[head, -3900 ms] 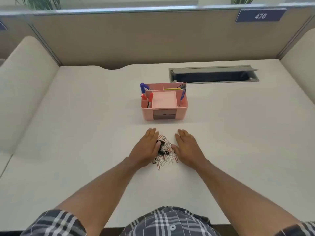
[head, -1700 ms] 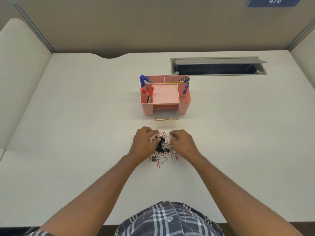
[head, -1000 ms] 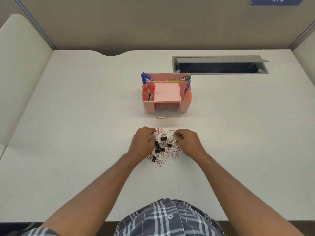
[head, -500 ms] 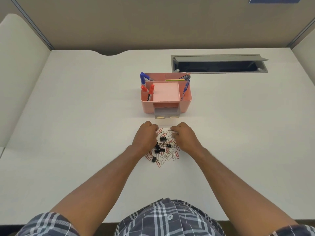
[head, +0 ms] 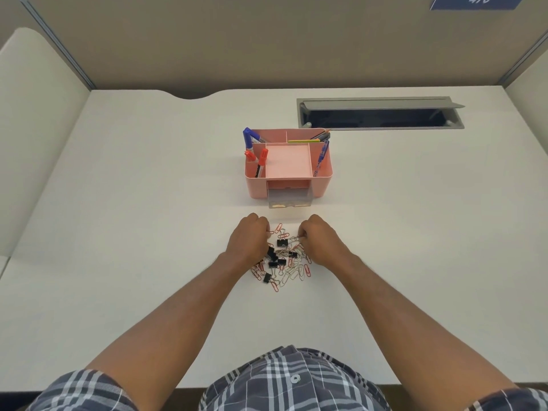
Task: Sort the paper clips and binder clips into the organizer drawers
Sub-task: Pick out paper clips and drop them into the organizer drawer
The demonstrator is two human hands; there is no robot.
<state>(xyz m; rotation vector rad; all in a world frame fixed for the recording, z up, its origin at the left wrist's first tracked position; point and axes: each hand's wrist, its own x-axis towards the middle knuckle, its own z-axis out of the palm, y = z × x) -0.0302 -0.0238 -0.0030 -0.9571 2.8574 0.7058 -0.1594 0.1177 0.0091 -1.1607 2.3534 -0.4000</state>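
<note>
Right hand [head: 318,241] fingers pinch a paper clip [head: 293,239] at the pile's [head: 281,262] far edge; left hand [head: 249,238] fingers curl among clips, hold unclear. The open drawer [head: 289,200] lies just beyond both.

On the desk [head: 118,203], the organizer [head: 289,164] stands at twelve o'clock from the clip pile [head: 281,262], its drawer [head: 289,198] pulled out toward the pile. The left hand [head: 247,238] sits at the pile's ten o'clock, the right hand [head: 321,240] at two o'clock. The cable tray [head: 379,114] lies at the organizer's one o'clock. Pens [head: 258,157] stand in the organizer's side compartments.
</note>
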